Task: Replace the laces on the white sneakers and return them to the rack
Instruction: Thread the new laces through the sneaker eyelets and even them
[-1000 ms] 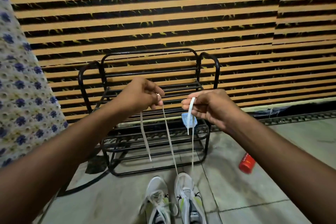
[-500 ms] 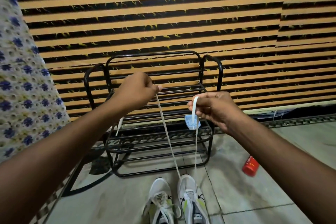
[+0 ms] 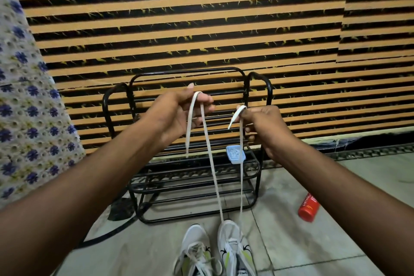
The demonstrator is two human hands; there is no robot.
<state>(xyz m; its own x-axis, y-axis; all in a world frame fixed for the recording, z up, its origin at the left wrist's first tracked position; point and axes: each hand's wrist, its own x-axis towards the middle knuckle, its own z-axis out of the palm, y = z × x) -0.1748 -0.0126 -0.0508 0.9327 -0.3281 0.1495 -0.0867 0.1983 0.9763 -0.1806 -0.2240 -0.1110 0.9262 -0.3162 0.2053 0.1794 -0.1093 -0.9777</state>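
Note:
Two white sneakers stand side by side on the floor at the bottom: the left sneaker [image 3: 195, 251] and the right sneaker [image 3: 235, 248]. A long white lace [image 3: 212, 170] rises from the right sneaker to both hands. My left hand [image 3: 179, 114] holds one run draped over its fingers, with the free end hanging down. My right hand [image 3: 262, 125] pinches the other run, on which a pale blue tag [image 3: 234, 154] hangs. The black metal shoe rack [image 3: 251, 195] stands behind the hands.
A red can [image 3: 308, 207] lies on the tiled floor right of the rack. Patterned white-and-blue cloth [image 3: 26, 119] fills the left side. A striped orange-and-black wall [image 3: 201, 18] rises behind. A dark cable [image 3: 105, 235] runs on the floor left of the rack.
My left hand rose and turned, so the lace now loops over its fingers. My right hand lifted a little with its run, and the blue tag slid lower on the lace.

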